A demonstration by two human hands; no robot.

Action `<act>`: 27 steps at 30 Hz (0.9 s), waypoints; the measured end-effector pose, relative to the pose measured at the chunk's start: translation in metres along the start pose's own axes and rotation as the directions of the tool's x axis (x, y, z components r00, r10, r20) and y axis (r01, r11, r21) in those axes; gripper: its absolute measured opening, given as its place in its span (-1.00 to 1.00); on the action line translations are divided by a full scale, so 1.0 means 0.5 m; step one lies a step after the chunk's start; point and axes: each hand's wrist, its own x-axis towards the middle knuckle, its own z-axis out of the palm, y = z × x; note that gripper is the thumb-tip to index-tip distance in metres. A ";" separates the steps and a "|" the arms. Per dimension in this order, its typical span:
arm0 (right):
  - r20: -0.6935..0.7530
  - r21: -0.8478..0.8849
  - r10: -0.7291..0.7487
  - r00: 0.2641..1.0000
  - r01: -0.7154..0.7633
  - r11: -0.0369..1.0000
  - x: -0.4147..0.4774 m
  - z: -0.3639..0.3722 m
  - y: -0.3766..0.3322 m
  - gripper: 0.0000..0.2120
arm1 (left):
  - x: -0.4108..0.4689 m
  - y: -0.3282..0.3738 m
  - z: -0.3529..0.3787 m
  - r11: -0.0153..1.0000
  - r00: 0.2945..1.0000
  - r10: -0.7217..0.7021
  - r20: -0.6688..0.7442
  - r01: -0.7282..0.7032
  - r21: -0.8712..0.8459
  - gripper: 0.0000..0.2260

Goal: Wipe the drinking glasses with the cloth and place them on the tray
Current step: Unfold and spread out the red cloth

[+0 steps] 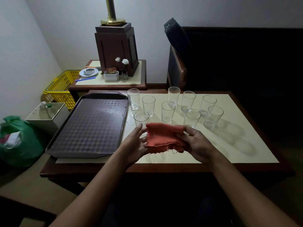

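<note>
Cloth (164, 138): pinched in right hand (196, 143) fingers; left hand (136, 142) fingers straight, touching its edge.
Glasses (168, 112): just beyond fingertips.

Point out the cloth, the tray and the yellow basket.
cloth (164, 136): head view, middle of the orange fabric.
tray (91, 126): head view, bare checkered floor.
yellow basket (61, 95): head view, lattice side wall.

Both bare forearms reach forward, 2 hands meeting at the frayed orange woven cloth (164, 138). The left hand (135, 142) touches its left edge, fingers nearly straight; the right hand (197, 145) grips its right edge, fingers curled.
</note>
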 end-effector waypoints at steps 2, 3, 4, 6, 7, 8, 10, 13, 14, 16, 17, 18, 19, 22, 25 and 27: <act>0.044 -0.125 -0.063 0.997 0.068 0.990 -0.005 -0.001 -0.006 -0.65 | -0.003 0.013 -0.005 0.999 0.999 -0.037 -0.013 0.037 0.036 -0.47; 0.084 -0.196 -0.069 0.994 0.085 0.977 -0.007 0.000 -0.012 -0.59 | -0.006 0.017 -0.006 0.996 0.999 -0.033 -0.020 0.035 0.087 -0.50; 0.120 -0.255 -0.061 0.991 0.090 0.963 -0.008 -0.001 -0.017 -0.55 | -0.007 0.019 -0.007 0.990 1.000 -0.008 -0.014 0.009 0.137 -0.56; 0.162 -0.288 -0.019 0.987 0.066 0.956 -0.006 -0.007 -0.026 -0.56 | -0.009 0.025 -0.006 0.968 0.997 0.080 0.011 -0.081 0.236 -0.71; 0.172 -0.286 0.005 0.985 0.045 0.957 -0.004 -0.008 -0.032 -0.59 | -0.009 0.028 -0.004 0.954 0.992 0.123 0.027 -0.125 0.273 -0.73; 0.181 -0.299 0.025 0.983 0.031 0.954 -0.002 -0.006 -0.037 -0.63 | -0.009 0.033 -0.001 0.939 0.986 0.159 0.043 -0.165 0.301 -0.72; 0.187 -0.401 0.037 0.982 0.042 0.915 0.003 0.007 -0.041 -0.72 | -0.010 0.044 0.012 0.903 0.971 0.219 0.100 -0.240 0.355 -0.69; 0.158 -0.541 -0.033 0.987 0.115 0.833 0.018 0.027 -0.026 -0.75 | -0.006 0.054 0.033 0.844 0.937 0.320 0.137 -0.348 0.408 -0.68; 0.118 -0.540 -0.070 0.991 0.123 0.833 0.023 0.030 -0.018 -0.75 | -0.004 0.056 0.035 0.817 0.919 0.377 0.113 -0.387 0.427 -0.69; 0.018 -0.531 -0.138 0.990 0.126 0.838 0.030 0.027 -0.004 -0.76 | 0.005 0.056 0.024 0.702 0.850 0.526 0.018 -0.446 0.556 -0.75; -0.034 -0.552 -0.174 0.984 0.127 0.824 0.034 0.021 0.002 -0.76 | 0.015 0.055 0.011 0.614 0.793 0.608 -0.043 -0.434 0.660 -0.75; -0.080 -0.575 -0.200 0.977 0.119 0.809 0.036 0.013 0.006 -0.77 | 0.027 0.053 -0.006 0.527 0.732 0.675 -0.098 -0.385 0.757 -0.73; -0.120 -0.590 -0.220 0.968 0.109 0.800 0.038 0.006 0.009 -0.77 | 0.042 0.050 -0.027 0.477 0.694 0.706 -0.143 -0.316 0.820 -0.67; -0.195 -0.564 -0.228 0.954 0.081 0.822 0.044 -0.008 0.012 -0.76 | 0.096 0.037 -0.077 0.522 0.761 0.596 -0.256 -0.125 0.844 -0.38; -0.223 -0.517 -0.217 0.950 0.073 0.853 0.049 -0.013 0.002 -0.71 | 0.146 0.028 -0.095 0.540 0.824 0.510 -0.246 -0.084 0.837 -0.13; -0.211 -0.497 -0.185 0.960 0.058 0.866 0.048 -0.012 -0.009 -0.69 | 0.168 0.026 -0.090 0.547 0.830 0.514 -0.218 -0.120 0.829 -0.24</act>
